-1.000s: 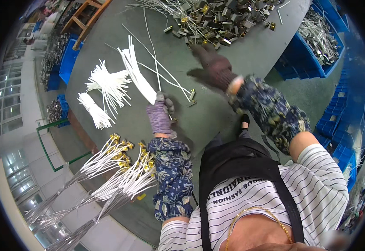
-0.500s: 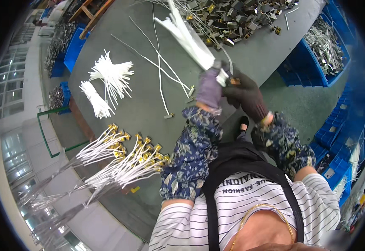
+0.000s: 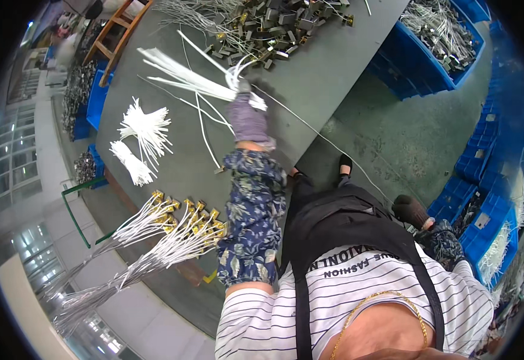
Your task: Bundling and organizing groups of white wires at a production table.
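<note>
My left hand (image 3: pixel 248 117), in a purple-grey glove, is closed around a bundle of long white cable ties (image 3: pixel 184 75) and holds it over the grey-green table (image 3: pixel 334 72). The bundle fans out to the left above the tabletop. My right hand (image 3: pixel 410 210), in a dark glove, hangs low beside my hip with nothing in it, fingers curled. A thin white wire (image 3: pixel 328 144) trails from the table edge toward the floor.
Two bunches of white ties (image 3: pixel 142 138) lie left of my hand. White cables with brass terminals (image 3: pixel 172 231) lie at the near table edge. A pile of metal parts (image 3: pixel 274 30) sits at the far side. Blue bins (image 3: pixel 442 42) stand to the right.
The left hand has carried the tie bundle down and left over the table. The right hand let go of the bundle and dropped to my side.
</note>
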Demonstrator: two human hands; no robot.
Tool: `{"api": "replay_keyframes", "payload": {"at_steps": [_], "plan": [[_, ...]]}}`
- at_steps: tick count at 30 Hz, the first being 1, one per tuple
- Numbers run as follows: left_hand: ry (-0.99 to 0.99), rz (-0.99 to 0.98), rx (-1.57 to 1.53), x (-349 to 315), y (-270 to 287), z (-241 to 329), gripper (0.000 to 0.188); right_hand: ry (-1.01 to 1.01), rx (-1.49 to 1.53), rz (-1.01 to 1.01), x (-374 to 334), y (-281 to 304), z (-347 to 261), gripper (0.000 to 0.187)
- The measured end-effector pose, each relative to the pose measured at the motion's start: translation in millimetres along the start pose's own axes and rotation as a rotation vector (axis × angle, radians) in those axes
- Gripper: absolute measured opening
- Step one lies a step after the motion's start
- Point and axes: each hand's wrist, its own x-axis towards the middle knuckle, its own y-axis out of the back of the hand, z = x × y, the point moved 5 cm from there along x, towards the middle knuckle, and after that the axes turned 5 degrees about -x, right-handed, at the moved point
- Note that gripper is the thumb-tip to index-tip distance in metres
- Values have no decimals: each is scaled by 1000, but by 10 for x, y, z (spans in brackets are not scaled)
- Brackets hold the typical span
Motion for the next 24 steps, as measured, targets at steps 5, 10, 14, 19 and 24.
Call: {"api": "replay_keyframes", "payload": {"at_steps": [5,10,14,19,24], "plan": [[-183,-62,-149,-45,-363,606,30,35,41,86,-57,95,258,13],[-220,-25,-108,-162,-601,774,30,-14,47,135,-245,172,113,13],[-238,1,-90,-119,-589,804,28,-2,46,126,-274,162,126,13],[-175,-16,-14,-242,-639,468,27,11,32,128,-322,124,69,13],[-172,98,-141,-184,-267,289,24,-96,58,74,-236,172,320,10]]}}
